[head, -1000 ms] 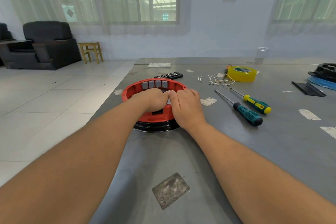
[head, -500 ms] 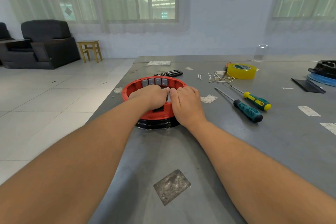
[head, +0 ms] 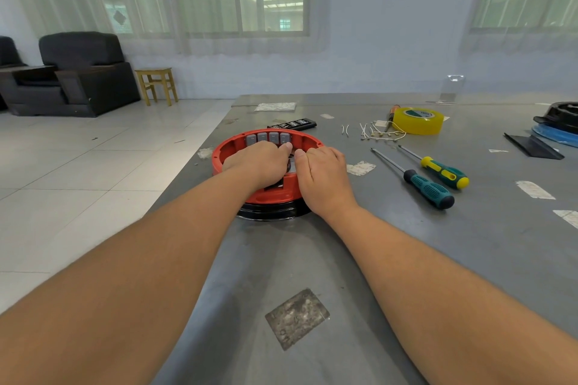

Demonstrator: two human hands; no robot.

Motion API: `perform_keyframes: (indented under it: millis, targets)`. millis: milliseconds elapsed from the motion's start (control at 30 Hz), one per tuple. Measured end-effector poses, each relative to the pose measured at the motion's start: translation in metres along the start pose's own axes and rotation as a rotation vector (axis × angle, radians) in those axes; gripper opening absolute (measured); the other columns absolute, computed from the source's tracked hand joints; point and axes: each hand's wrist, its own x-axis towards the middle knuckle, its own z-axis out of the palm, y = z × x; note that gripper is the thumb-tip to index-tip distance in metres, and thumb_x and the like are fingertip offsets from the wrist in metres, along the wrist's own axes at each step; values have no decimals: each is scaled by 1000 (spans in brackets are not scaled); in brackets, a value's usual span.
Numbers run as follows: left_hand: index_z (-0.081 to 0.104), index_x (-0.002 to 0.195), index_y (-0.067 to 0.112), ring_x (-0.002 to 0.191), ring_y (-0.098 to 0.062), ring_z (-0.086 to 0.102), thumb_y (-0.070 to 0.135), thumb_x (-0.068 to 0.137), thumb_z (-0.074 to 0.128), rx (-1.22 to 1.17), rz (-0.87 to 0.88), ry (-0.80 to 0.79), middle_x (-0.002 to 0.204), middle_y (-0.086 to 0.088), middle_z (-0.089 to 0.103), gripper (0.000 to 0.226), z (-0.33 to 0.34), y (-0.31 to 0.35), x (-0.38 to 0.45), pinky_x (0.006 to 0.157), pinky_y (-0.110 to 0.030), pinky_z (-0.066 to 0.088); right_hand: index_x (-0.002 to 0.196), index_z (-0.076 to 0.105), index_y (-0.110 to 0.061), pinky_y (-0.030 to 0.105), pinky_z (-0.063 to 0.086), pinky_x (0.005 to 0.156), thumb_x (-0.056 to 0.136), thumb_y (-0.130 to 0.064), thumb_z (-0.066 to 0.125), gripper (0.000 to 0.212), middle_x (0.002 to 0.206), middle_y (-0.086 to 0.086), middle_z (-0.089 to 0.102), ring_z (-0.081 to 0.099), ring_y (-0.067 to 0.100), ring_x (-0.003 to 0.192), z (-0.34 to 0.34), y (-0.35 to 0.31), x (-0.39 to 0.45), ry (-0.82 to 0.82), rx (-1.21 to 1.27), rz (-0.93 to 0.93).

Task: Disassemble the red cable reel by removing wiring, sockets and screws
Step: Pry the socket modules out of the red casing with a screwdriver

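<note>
The red cable reel sits open side up on the grey table, near its left edge, on a black base. 4 grey sockets line the far inner wall. Against the views from 1 second and half a second ago, almost nothing has shifted: both hands are in the same spot inside the reel and no part has come free, so the work on the piece at the centre is probably still under way.

The left hand reaches into the reel with fingers curled downward; what they grip is hidden under the knuckles. The right hand lies over the near-right rim, its thumb touching the left thumb; whether it pinches anything cannot be told.

To the right lie 2 screwdrivers, loose wire pieces and a yellow tape roll.
</note>
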Motion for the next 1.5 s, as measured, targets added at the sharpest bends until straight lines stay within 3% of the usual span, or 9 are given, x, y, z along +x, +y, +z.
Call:
perform_keyframes:
  millis: [100, 167, 333, 500, 633, 833, 967, 1267, 1500]
  targets:
    - [83, 96, 18, 101, -20, 69, 48, 114, 21, -306, 47, 41, 95, 2, 80, 71, -4, -5, -2, 100, -40, 47, 67, 48, -21, 44, 37, 95, 102, -38, 19, 48, 66, -6, 51, 53, 20, 79, 0, 0, 0, 10, 12, 8]
    - [78, 68, 17, 75, -9, 70, 49, 114, 27, -554, 98, 96, 69, 6, 77, 75, -9, -11, -8, 80, -32, 44, 65, 44, -24, 43, 37, 94, 103, -37, 21, 46, 63, -9, 45, 47, 18, 76, 1, -1, 0, 17, 38, 25]
    - [76, 89, 25, 92, -18, 64, 44, 114, 30, -347, 130, 457, 94, 6, 74, 55, 8, -66, -25, 79, -32, 42, 62, 40, -30, 42, 35, 96, 105, -31, 27, 45, 62, -12, 44, 51, 20, 78, -4, 0, 0, -10, 21, -14]
    - [71, 112, 17, 150, -17, 38, 33, 116, 27, -559, 233, 495, 132, 2, 62, 46, 48, -89, -36, 122, -34, 29, 87, 65, -19, 43, 40, 93, 106, -36, 25, 47, 89, -4, 67, 59, 22, 91, -18, -22, 11, -35, -42, -33]
    - [68, 123, 16, 150, -15, 37, 36, 113, 22, -620, 270, 534, 140, 0, 61, 51, 48, -84, -40, 127, -32, 24, 110, 64, -18, 54, 53, 81, 108, -30, 32, 35, 99, 11, 71, 64, 37, 93, -22, -66, 31, -289, -101, -253]
    - [60, 138, 10, 141, -20, 50, 24, 117, 26, -727, 245, 500, 143, -4, 60, 42, 45, -89, -40, 122, -28, 33, 149, 48, -10, 58, 26, 115, 102, -66, 10, 82, 159, 23, 36, 29, 44, 149, 4, -90, 49, -656, -299, 4]
    - [62, 135, 10, 139, -16, 47, 18, 117, 27, -732, 234, 502, 140, -4, 60, 40, 46, -89, -39, 116, -14, 27, 132, 65, -18, 48, 40, 89, 98, -72, 8, 86, 137, 19, 61, 56, 40, 125, 13, -83, 47, -647, -253, 17]
    - [61, 136, 6, 126, 5, 39, 14, 116, 28, -697, 219, 522, 133, 6, 52, 39, 47, -89, -39, 100, 8, 17, 127, 67, -13, 53, 45, 105, 95, -77, 12, 90, 132, 19, 64, 59, 39, 119, 17, -79, 49, -656, -167, 69]
    - [60, 140, 10, 155, -23, 35, 21, 117, 24, -670, 220, 449, 151, -8, 57, 45, 47, -92, -37, 128, -41, 26, 74, 61, -14, 43, 46, 92, 99, -71, 16, 76, 83, 10, 64, 63, 32, 93, 14, -78, 53, -542, -56, 58]
